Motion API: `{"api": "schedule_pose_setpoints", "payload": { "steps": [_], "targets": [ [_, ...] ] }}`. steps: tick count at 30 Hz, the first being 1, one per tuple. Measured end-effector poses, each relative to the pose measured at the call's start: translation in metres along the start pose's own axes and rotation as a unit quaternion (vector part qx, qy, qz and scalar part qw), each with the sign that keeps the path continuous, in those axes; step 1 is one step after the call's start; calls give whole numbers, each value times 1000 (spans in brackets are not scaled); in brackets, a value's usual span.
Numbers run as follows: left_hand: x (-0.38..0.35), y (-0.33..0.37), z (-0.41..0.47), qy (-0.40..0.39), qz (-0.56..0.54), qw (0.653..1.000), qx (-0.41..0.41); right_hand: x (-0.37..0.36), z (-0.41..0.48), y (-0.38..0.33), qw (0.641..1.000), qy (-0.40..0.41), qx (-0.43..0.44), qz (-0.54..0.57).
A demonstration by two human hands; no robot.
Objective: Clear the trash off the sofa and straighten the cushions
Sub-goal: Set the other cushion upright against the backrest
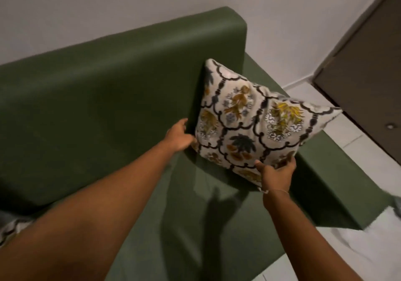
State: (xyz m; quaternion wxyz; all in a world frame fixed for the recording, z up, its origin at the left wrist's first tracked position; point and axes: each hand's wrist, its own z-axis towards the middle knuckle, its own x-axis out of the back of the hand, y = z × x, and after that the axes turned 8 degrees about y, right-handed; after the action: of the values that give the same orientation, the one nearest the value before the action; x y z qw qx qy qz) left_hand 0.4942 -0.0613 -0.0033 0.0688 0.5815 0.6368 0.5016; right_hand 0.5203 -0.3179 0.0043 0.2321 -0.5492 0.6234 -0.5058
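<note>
Two hands on one patterned cushion (pixel 251 124) at the right end of a green sofa (pixel 104 98).

The cushion stands tilted against the backrest. The left hand (pixel 179 136) grips its left edge, fingers tucked behind; the right hand (pixel 276 173) clasps its near bottom corner. A second patterned cushion (pixel 13 228) peeks in at far left.

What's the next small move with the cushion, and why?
Probably tip the cushion back flat against the backrest. Both hands, left and right, grip its lower edges, and it stands tilted on a corner at the sofa's end.
</note>
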Motion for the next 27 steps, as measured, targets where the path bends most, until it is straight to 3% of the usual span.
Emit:
{"api": "schedule_pose_setpoints", "payload": {
  "steps": [7, 13, 21, 27],
  "targets": [
    [-58, 37, 47, -4, -47, 998, 29, -1, 61, 12, 995, -79, -42, 34],
    [-40, 15, 8, 38, -93, 995, 6, 1, 57, 9, 988, -130, -70, 34],
    [37, -77, -64, 277, -155, 947, 43, -64, 10, -12, 947, -319, 0, -40],
    [43, -107, -81, 302, -191, 932, 62, -119, 5, -15, 949, -305, 51, -63]
  ]
}}
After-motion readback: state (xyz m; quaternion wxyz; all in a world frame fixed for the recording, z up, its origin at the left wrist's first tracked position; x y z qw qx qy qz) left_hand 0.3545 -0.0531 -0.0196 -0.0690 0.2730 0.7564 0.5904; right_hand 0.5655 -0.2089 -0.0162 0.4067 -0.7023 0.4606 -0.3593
